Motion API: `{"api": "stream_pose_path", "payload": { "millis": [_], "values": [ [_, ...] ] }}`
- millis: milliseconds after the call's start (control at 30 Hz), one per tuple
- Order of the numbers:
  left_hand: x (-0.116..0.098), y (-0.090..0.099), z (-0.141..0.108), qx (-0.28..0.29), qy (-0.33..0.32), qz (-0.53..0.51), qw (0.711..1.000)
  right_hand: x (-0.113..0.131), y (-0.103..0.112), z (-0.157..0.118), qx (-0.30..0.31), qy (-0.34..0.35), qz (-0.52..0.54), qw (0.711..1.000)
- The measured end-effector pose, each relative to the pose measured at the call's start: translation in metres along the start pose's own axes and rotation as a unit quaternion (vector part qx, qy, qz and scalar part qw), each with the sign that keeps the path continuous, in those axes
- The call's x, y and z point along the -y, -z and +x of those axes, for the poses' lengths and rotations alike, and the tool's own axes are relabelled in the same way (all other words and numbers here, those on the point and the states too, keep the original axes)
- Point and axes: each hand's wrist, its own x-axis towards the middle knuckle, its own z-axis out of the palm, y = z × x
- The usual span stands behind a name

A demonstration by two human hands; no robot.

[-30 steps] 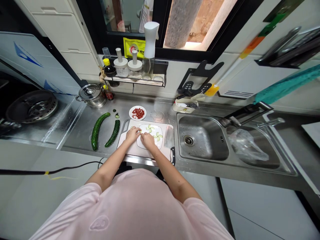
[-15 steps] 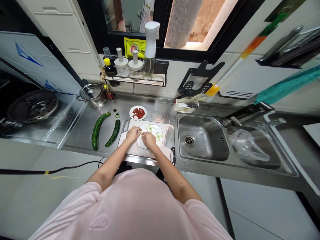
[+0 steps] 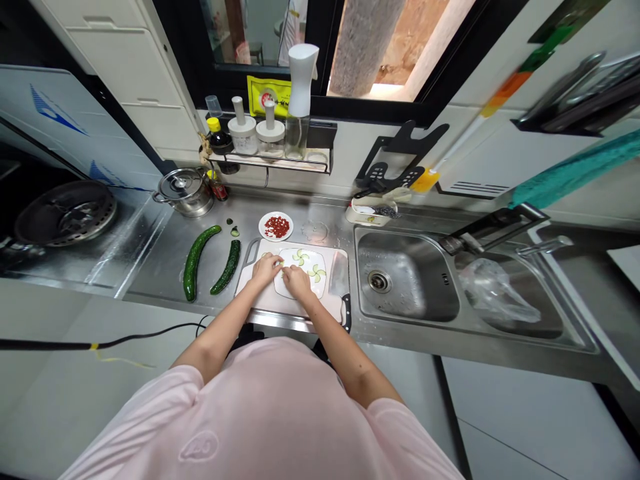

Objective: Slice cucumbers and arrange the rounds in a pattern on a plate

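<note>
Left hand: the left hand (image 3: 267,269) rests on the left part of the white plate (image 3: 320,257), with fingers bent down and drawn narrow. It is very near a small pale slice, but I cannot tell if it holds this slice.

Right hand: the right hand (image 3: 297,281) is just beside the left hand, on the lower middle of the white plate. Its fingers also curve down in a narrow shape. I cannot tell if it holds something.

Main things: the cucumber slices (image 3: 317,272) lie on the white plate in small fan shapes. The white plate sits on the cutting board (image 3: 260,303).

Left of the cutting board: two dark green cucumbers lie on the steel counter (image 3: 160,273). The longer cucumber (image 3: 196,260) is farther from the board, and the shorter cucumber (image 3: 227,267) is just beside it.

Behind the cutting board: a small round plate (image 3: 264,227) holds small red pieces (image 3: 276,227).

Right of the cutting board: a kitchen knife (image 3: 339,273) lies along the edge of the board, with its black handle toward the person. Farther right is the steel sink (image 3: 405,273), and a plastic bag (image 3: 493,291) lies in its second basin.

Far left of the cutting board: a steel pot (image 3: 183,191) stands on the counter.
</note>
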Motion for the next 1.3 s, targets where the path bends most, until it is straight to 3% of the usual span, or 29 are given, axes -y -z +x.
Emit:
{"api": "stream_pose_path", "payload": {
  "millis": [400, 533, 733, 1067, 1300],
  "values": [
    [0.009, -0.008, 0.003, -0.038, -0.002, -0.063, 0.997, -0.003, -0.001, -0.007, -0.053, -0.005, 0.064, 0.997],
    [0.020, -0.007, 0.007, -0.102, 0.049, -0.110, 0.987, -0.005, 0.002, -0.013, -0.102, -0.008, 0.113, 0.988],
    [0.037, 0.002, 0.006, -0.160, 0.139, -0.091, 0.973, -0.016, 0.007, -0.033, -0.185, -0.011, 0.212, 0.960],
    [0.026, 0.004, 0.002, -0.118, 0.200, -0.009, 0.973, -0.035, 0.010, -0.068, -0.258, -0.016, 0.293, 0.920],
    [0.021, 0.002, 0.001, -0.107, 0.204, 0.039, 0.972, -0.044, 0.015, -0.089, -0.273, -0.037, 0.307, 0.911]
  ]
}}
